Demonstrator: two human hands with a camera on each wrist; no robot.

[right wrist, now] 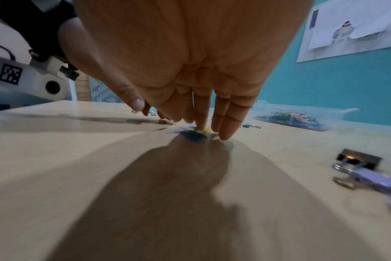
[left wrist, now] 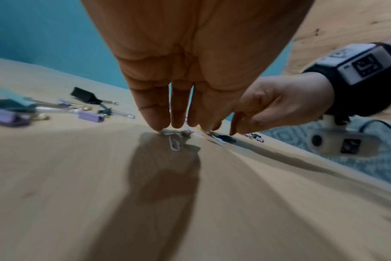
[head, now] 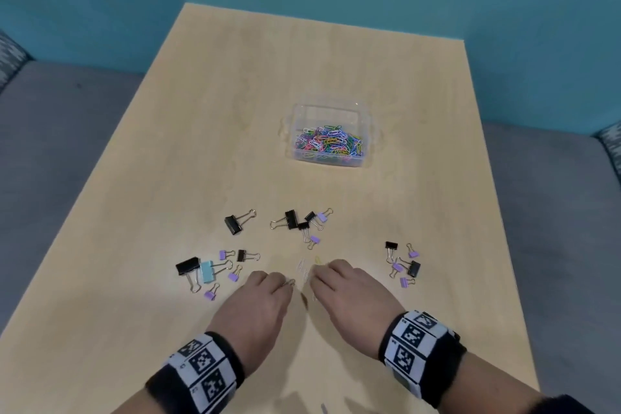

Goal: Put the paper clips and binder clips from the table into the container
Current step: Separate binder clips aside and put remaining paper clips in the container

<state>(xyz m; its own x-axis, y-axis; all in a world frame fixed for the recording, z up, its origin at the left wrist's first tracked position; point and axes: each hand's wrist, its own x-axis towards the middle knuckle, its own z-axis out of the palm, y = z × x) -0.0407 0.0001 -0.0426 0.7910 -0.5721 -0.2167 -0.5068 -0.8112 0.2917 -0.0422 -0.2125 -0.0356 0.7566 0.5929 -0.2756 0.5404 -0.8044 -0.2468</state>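
A clear plastic container (head: pixel 328 111), part full of coloured paper clips, stands at mid-table. Black, lilac and one pale blue binder clips lie in a left cluster (head: pixel 205 271), a middle cluster (head: pixel 297 220) and a right cluster (head: pixel 404 265). A few loose paper clips (head: pixel 304 268) lie between my hands near the front. My left hand (head: pixel 268 292) has straight fingers (left wrist: pixel 159 121) touching the table on small clips, with a white paper clip (left wrist: pixel 174 145) just in front. My right hand (head: pixel 339 282) presses straight fingers (right wrist: pixel 223 123) onto blue and yellow paper clips (right wrist: pixel 193 135).
The light wooden table (head: pixel 235 111) ends near a teal wall at the back. Grey seating borders both sides. A single black binder clip (head: pixel 234 224) lies left of the middle cluster. Both wrists wear black bands with printed markers. The container (right wrist: pixel 301 116) sits to the right of my right hand.
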